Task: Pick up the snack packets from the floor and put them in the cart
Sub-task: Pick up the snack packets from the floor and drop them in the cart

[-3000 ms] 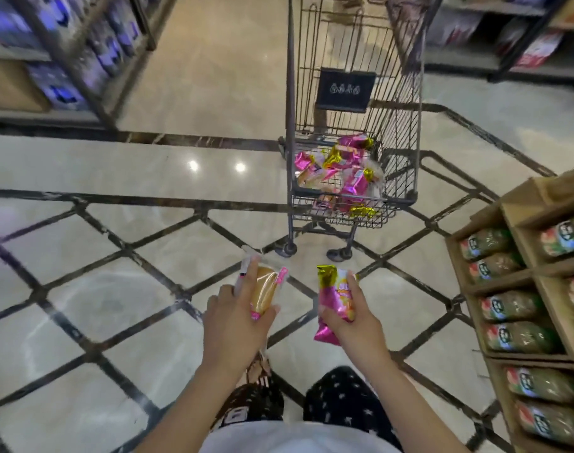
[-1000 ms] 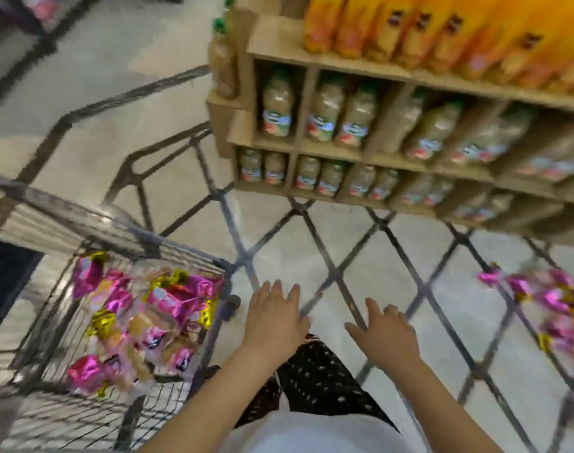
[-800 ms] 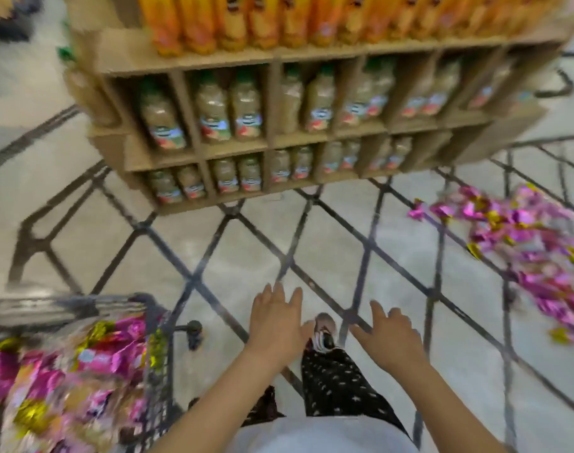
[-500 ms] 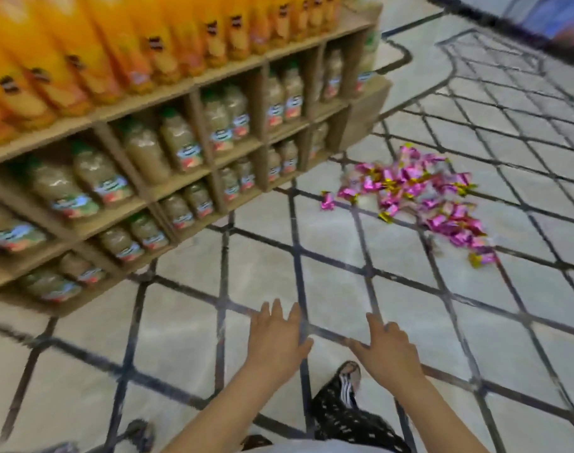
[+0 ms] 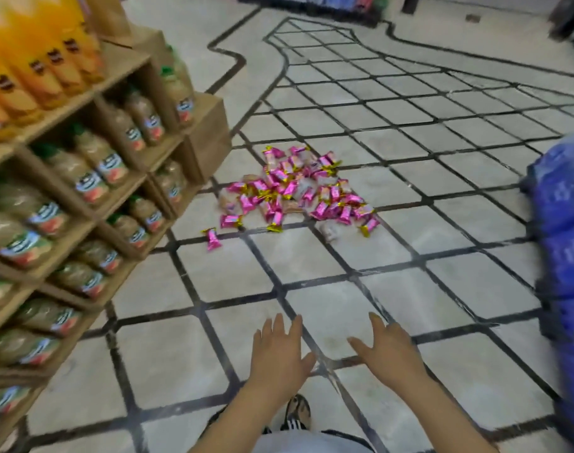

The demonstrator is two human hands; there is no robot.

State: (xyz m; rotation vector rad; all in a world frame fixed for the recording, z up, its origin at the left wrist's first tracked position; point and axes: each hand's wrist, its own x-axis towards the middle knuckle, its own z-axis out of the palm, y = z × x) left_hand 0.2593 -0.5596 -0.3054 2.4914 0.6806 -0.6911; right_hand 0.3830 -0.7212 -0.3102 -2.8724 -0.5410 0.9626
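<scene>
The pale tiled floor with dark grid lines (image 5: 311, 263) fills most of the view. On the left stands a brown wooden shelf unit (image 5: 210, 132) carrying orange drink bottles (image 5: 50, 67) on top and greenish-brown bottles with green caps (image 5: 93, 165) below. Their labels are blurred and no writing can be read. At the right edge there is a stack of blue plastic packs (image 5: 563, 223), also too blurred to read.

A pile of pink and gold snack packets (image 5: 295, 188) lies on the floor just beside the shelf corner, well apart from both hands and ahead of them. The left hand (image 5: 277, 351) and the right hand (image 5: 390, 348) are held palm down above the floor, fingers spread and straight, holding nothing. One single pink packet (image 5: 213, 239) lies a little apart from the pile, on its nearer left side.
</scene>
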